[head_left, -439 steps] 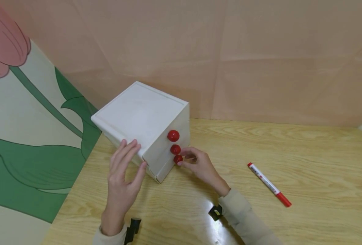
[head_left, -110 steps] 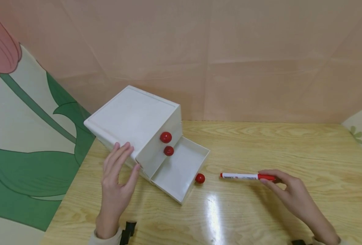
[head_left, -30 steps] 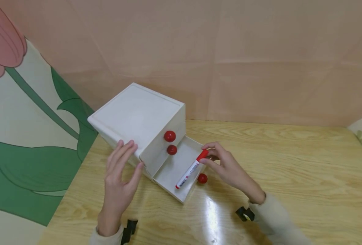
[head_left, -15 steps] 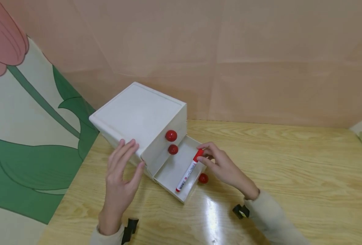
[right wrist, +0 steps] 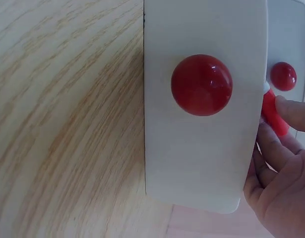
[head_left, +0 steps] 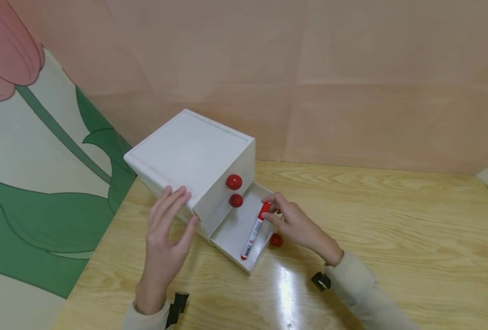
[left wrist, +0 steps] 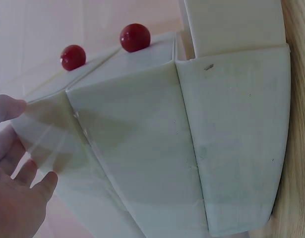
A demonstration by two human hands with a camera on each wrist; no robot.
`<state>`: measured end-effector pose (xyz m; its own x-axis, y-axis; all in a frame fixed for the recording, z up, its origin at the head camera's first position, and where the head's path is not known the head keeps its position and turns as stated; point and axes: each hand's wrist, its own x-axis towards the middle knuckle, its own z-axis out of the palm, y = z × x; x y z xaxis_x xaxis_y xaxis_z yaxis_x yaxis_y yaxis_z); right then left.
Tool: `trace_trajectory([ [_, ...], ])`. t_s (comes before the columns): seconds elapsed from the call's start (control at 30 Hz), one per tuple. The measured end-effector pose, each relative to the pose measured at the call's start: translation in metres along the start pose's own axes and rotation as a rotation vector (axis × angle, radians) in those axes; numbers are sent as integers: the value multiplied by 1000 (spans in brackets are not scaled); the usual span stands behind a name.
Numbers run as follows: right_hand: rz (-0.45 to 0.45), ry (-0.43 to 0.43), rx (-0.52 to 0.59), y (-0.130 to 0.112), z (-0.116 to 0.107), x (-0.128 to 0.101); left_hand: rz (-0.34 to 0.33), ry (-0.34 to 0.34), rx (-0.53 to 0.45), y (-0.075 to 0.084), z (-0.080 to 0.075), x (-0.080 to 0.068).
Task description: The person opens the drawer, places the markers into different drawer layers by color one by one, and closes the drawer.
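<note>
Right hand reaching over the rim of the open bottom drawer, fingertips pinching the red cap of a marker that slants down into it. Left hand flat, fingers straight, pressed against the white drawer box on the counter. Marker mostly hidden behind the drawer front in the right wrist view.

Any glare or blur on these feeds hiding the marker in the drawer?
Head view: a bright glare streak on the light wooden table, clear of the red-capped white marker, which reads sharp. Right wrist view: the big red round knob fills the frame and only the marker's cap shows. Left wrist view: no marker.
</note>
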<state>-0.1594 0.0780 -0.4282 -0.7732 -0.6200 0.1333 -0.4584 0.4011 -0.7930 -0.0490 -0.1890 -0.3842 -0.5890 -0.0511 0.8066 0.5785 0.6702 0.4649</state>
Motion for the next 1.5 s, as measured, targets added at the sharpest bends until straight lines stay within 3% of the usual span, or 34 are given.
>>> trace_trajectory([
  [0.3,57,-61,-102,-1,-1,3,-12,-3,4,0,2,0],
  [0.47,57,-49,-181,0,0,3,-69,-20,0,2,1,0],
  [0.73,46,-26,-346,-1,4,4,-61,-15,-3,2,2,0],
  [0.97,22,-9,-407,-2,3,-1,-74,-26,2,4,2,0],
  [1.2,28,-1,-326,-7,-1,-6,-60,-25,12,3,1,0],
  [1.5,-74,178,-165,-8,-11,-27,-1,-5,17,2,1,1],
])
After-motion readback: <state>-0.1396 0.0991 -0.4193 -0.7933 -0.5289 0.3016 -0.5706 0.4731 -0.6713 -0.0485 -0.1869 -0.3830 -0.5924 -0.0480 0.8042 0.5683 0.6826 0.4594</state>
